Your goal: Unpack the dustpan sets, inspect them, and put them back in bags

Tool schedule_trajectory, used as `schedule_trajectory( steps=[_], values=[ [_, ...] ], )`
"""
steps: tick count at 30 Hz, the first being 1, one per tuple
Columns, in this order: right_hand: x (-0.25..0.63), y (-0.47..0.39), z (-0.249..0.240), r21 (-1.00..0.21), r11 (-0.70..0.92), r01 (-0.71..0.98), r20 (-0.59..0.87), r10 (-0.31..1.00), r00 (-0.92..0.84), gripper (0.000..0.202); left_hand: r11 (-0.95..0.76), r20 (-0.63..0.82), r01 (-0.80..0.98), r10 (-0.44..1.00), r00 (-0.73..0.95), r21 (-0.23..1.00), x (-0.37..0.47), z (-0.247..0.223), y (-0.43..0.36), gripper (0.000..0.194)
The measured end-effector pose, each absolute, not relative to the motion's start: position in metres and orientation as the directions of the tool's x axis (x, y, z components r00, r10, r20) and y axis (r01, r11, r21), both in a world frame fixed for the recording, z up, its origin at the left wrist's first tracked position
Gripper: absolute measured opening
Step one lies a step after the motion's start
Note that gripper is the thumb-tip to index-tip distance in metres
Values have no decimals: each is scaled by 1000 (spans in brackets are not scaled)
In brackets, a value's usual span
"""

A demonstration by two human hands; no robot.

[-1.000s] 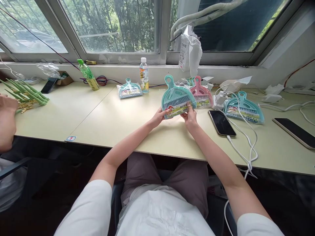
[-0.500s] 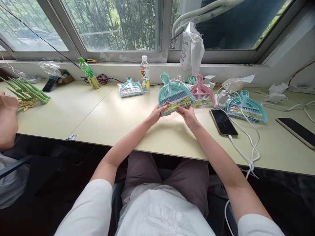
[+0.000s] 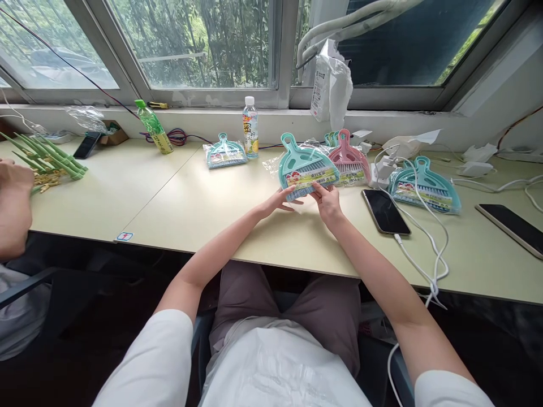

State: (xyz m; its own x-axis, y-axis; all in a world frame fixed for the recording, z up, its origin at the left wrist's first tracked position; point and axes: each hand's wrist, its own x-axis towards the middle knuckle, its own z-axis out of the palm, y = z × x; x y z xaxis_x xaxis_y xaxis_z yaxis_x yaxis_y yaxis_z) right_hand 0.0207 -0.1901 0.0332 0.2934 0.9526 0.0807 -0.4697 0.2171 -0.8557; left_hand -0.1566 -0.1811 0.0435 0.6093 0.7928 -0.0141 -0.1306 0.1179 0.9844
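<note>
A teal dustpan-and-brush set (image 3: 309, 165) in clear wrap is tilted above the table, its handle pointing up and left. My right hand (image 3: 328, 204) pinches its lower right edge. At the lower left edge, my left hand (image 3: 278, 202) has its fingers spread, with fingertips touching or just under the pack. Behind it to the right lies a pink set (image 3: 348, 157). One smaller teal set (image 3: 225, 151) lies to the left, and another teal set (image 3: 424, 186) lies at the right.
A clear bottle (image 3: 250, 129) and a green bottle (image 3: 153, 128) stand along the back. A phone (image 3: 385, 211) with white cables (image 3: 436, 249) lies right of my hands, another phone (image 3: 511, 227) farther right. At far left are a person's hand (image 3: 14, 206) and green stalks (image 3: 55, 158).
The held teal set has moved slightly right and down. My left hand's fingers have loosened and spread, while my right hand keeps its hold.
</note>
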Motion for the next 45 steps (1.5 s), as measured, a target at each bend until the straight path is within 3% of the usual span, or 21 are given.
schedule_trajectory(
  steps=[5,11,14,18,24,27,33,39,45],
  values=[
    [22,-190,34,-842,229,-489,81,949,305,31,139,-52,-67,708,705,988,-153,40,-180,68],
    [24,-188,38,-844,188,-502,43,957,285,31,8,87,-168,833,546,986,-152,43,-181,63],
    [24,-187,36,-852,180,-492,49,962,268,33,-15,96,-149,826,556,989,-154,43,-182,64],
    [23,-188,33,-844,204,-497,45,948,314,34,-12,47,-58,760,648,998,-156,45,-187,66],
    [26,-186,33,-816,250,-521,48,928,370,36,139,-104,35,523,846,990,-156,48,-190,74],
    [28,-184,33,-831,234,-505,35,927,373,37,142,-62,-32,608,792,989,-158,47,-183,70],
    [19,-186,30,-870,190,-456,43,949,313,40,14,109,-238,861,496,971,-158,47,-180,60],
    [18,-187,27,-886,155,-437,30,960,279,36,12,90,-204,872,481,979,-155,39,-181,50],
    [30,-189,36,-919,-51,-392,-93,992,88,13,6,84,-193,885,458,981,-159,36,-168,51]
  ],
)
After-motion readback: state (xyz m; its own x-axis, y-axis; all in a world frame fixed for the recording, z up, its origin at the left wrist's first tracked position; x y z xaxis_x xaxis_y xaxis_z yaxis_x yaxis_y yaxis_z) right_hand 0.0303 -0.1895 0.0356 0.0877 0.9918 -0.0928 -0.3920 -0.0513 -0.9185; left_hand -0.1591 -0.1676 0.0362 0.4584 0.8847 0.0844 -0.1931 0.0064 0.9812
